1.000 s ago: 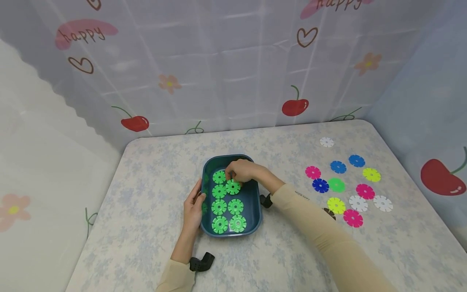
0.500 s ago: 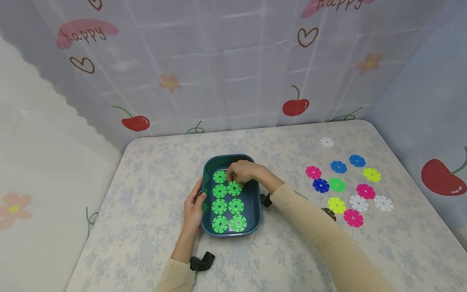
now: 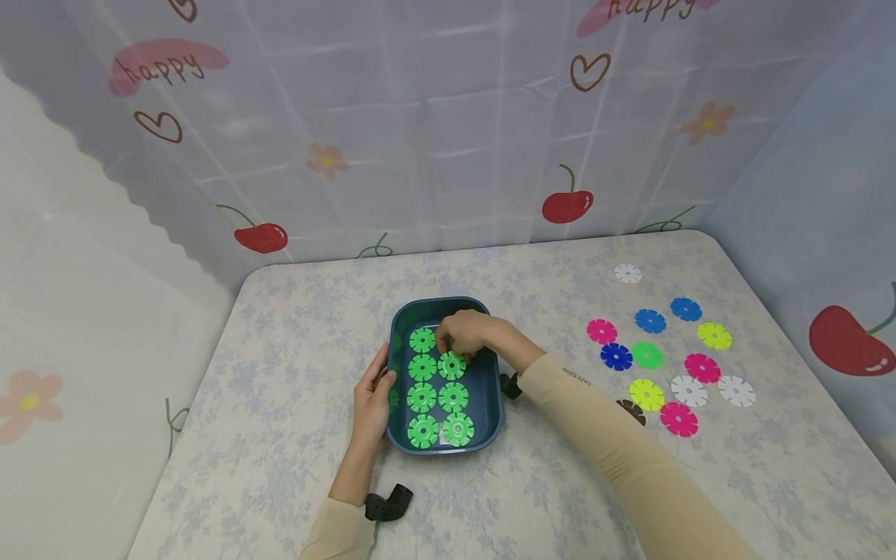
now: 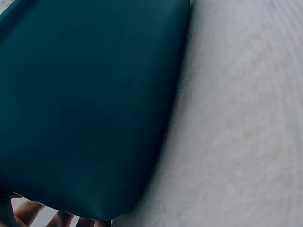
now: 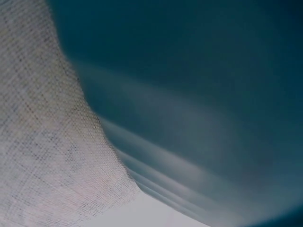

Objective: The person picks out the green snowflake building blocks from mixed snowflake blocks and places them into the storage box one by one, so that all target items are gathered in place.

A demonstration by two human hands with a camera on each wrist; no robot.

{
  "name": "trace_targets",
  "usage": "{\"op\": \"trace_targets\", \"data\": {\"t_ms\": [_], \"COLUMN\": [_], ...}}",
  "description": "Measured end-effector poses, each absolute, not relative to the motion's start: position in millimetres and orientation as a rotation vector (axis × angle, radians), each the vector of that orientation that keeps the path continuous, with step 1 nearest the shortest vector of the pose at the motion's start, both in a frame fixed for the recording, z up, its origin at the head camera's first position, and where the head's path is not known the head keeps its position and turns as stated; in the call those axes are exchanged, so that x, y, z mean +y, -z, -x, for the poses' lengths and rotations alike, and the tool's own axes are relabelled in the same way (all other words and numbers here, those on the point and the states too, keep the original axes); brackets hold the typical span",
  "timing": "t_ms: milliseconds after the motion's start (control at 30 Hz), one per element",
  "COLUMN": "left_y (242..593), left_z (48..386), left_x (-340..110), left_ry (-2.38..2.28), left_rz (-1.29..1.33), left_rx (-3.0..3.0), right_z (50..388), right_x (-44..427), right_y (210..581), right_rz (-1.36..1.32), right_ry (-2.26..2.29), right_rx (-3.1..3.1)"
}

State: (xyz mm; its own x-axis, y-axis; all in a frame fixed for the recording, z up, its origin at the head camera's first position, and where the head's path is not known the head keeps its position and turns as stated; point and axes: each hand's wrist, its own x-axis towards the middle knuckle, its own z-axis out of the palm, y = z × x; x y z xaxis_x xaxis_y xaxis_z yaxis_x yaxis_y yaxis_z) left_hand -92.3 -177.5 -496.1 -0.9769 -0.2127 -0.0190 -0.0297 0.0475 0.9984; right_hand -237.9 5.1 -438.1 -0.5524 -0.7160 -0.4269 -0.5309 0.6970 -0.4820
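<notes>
A dark teal tray (image 3: 483, 420) on the table holds two columns of green notched plastic discs lying flat. My left hand (image 3: 371, 400) grips the tray's left side, thumb at the rim; in the left wrist view some fingers (image 4: 59, 219) show past the tray wall (image 4: 90, 109). Reaching in over the right side, my right hand (image 3: 463, 330) has its fingers curled down at a green disc (image 3: 452, 365) in the right column, the second row from the far end. Its fingertips are partly hidden. The right wrist view shows only the tray's outer wall (image 5: 189, 94) and tablecloth.
Several loose notched discs lie on the right of the table, among them a pink disc (image 3: 679, 419), a white disc (image 3: 628, 273), a dark blue disc (image 3: 616, 356) and a green disc (image 3: 647, 355). My right sleeve (image 3: 616, 443) partly covers a brown disc (image 3: 633, 411).
The green disc at my right fingertips has shifted slightly right and nearer to me, lining up with the right column. My left hand and the tray stay put.
</notes>
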Motion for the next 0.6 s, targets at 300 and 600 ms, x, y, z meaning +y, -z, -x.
{"op": "trace_targets", "data": {"t_ms": [300,600], "left_y": [496.2,496.1], "left_z": [92.6,92.5], "left_x": [-177.3,-177.6], "left_ry": [2.073,2.070], "left_rz": [-0.252,-0.256], "left_rx": [-2.164,-2.172], "right_z": [238.3,236.7], "right_x": [4.4,4.0], "right_y": [441.6,440.3], "right_rz": [0.977,0.979], "right_ry": [0.363,0.366], "right_rx": [2.310,2.322]}}
